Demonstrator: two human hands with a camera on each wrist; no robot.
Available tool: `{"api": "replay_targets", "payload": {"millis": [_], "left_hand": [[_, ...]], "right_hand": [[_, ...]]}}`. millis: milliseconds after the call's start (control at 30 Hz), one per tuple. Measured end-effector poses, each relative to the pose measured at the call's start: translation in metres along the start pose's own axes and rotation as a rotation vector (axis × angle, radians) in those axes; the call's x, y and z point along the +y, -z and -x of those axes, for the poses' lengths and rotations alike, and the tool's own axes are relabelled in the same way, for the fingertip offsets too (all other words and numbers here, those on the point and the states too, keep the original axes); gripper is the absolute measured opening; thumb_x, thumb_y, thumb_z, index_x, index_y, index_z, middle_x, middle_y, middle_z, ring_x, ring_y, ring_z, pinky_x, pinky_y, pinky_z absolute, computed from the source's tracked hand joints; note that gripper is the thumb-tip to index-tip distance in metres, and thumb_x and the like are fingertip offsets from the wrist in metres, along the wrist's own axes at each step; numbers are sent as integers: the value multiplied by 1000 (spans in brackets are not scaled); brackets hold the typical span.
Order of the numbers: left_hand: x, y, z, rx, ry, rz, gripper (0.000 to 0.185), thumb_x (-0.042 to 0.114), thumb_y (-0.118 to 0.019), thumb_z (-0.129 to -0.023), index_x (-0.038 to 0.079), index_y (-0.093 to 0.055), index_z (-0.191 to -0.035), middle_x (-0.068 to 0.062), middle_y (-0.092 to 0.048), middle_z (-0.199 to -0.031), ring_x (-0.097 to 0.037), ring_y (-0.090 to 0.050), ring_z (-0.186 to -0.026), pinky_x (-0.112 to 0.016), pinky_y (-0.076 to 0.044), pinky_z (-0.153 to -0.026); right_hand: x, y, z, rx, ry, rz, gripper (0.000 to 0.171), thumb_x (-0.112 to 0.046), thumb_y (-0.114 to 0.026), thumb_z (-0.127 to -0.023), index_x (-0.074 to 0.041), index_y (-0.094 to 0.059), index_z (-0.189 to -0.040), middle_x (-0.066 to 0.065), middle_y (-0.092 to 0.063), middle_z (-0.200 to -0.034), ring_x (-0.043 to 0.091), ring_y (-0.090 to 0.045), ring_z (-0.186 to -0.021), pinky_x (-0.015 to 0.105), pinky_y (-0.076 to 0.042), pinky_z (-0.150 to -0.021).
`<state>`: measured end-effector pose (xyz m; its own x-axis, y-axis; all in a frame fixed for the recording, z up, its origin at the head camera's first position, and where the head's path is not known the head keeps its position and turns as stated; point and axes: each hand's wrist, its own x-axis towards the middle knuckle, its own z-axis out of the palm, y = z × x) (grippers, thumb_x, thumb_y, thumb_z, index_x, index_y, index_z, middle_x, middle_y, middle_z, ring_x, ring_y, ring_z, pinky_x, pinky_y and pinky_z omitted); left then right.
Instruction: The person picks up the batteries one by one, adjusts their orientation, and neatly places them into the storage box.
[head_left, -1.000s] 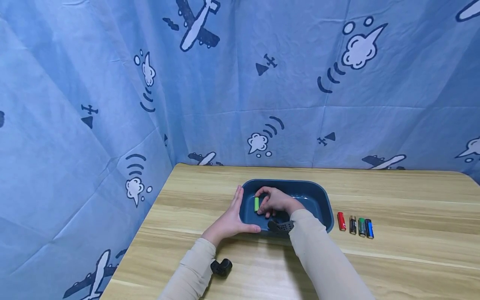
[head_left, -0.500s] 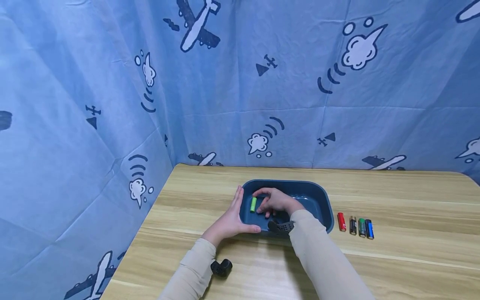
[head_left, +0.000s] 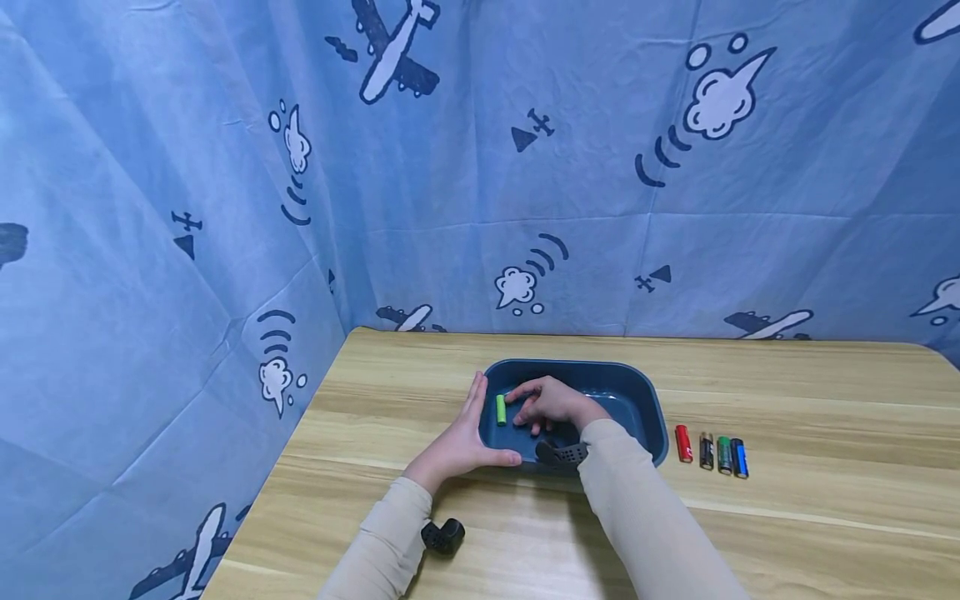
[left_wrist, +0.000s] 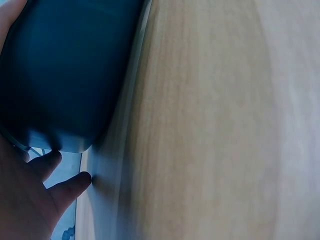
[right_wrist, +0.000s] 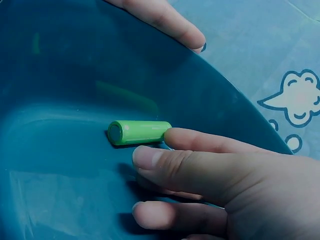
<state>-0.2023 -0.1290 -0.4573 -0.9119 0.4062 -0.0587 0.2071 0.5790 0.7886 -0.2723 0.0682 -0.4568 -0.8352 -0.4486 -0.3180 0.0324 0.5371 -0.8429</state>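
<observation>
Right hand (head_left: 551,404): reaches down into the dark blue tray (head_left: 645,400), fingers extended and relaxed, gripping nothing. In the right wrist view one fingertip (right_wrist: 172,137) touches the end of the green battery (right_wrist: 139,132), the other fingers lying just beside it; the contact looks like a nudge or a steadying touch rather than a hold.

Left hand (head_left: 461,442): flat and open against the tray's left outer wall, thumb along the near rim, fingers straight along the side. Judged to brace the tray so that it does not slide on the bench (head_left: 787,500) while the other hand works inside. The left wrist view shows the tray's outer wall (left_wrist: 65,75) close against the palm.

Green battery (head_left: 500,409): lies on its side on the tray floor, near the left wall, free of any grip, its flat end facing the wrist camera.

Tray: stands near the middle of the bench, long side across.

Row of four batteries (head_left: 710,451): red, dark, green and blue, laid side by side on the bench just right of the tray, apart from it and from both hands; the order suggests they wait in line.

Small black object (head_left: 442,535): on the bench beside the left sleeve; its kind cannot be told.

Backdrop: blue cloth (head_left: 187,167) printed with aeroplanes and clouds.
</observation>
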Motion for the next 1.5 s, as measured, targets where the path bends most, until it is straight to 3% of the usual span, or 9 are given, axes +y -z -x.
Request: {"api": "replay_targets", "payload": {"millis": [633,867,1067,1200,1333,1500], "left_hand": [[5,-2,-3,-12,-8,5,116,47,-76,-72,23,9,-149,11,16,-152,-26,-7,-140,-51,-21,-107],[6,-5,-4,-22,2,11,118,47,-75,-73,23,12,-148,10,17,-152,-27,-7,-140,-51,-21,-107],[8,-8,-3,-24,31,7,120,50,-76,-70,25,12,-148,10,16,-153,-27,-7,-140,-53,-21,-106],[10,-8,-3,-14,43,11,121,50,-77,-69,26,11,-148,11,16,-152,-27,-8,-140,-54,-22,-105],[10,-5,0,0,54,14,121,49,-78,-68,26,11,-148,12,16,-152,-27,-9,-140,-54,-24,-105],[8,-2,4,7,58,25,121,49,-78,-69,27,10,-148,13,16,-152,-28,-9,-140,-54,-23,-105]], "right_hand": [[1,4,5,11,-23,11,19,-11,-69,-83,-12,-71,-102,3,-64,-64,13,-57,-49,24,-42,-48],[-12,13,14,50,23,-37,16,-10,-67,-85,-6,-70,-99,5,-67,-75,18,-60,-61,29,-49,-55],[-44,58,43,79,144,-50,32,-21,-66,-86,-4,-63,-112,10,-66,-89,26,-61,-78,38,-51,-67],[-44,105,83,181,192,-59,37,-28,-62,-90,-3,-60,-117,15,-64,-97,29,-60,-85,40,-51,-71],[-9,148,128,285,140,-3,47,-35,-57,-92,1,-54,-123,17,-63,-100,25,-60,-84,36,-52,-69],[59,174,170,297,10,56,57,-36,-51,-95,8,-43,-130,17,-61,-103,22,-60,-85,35,-51,-69]]}}
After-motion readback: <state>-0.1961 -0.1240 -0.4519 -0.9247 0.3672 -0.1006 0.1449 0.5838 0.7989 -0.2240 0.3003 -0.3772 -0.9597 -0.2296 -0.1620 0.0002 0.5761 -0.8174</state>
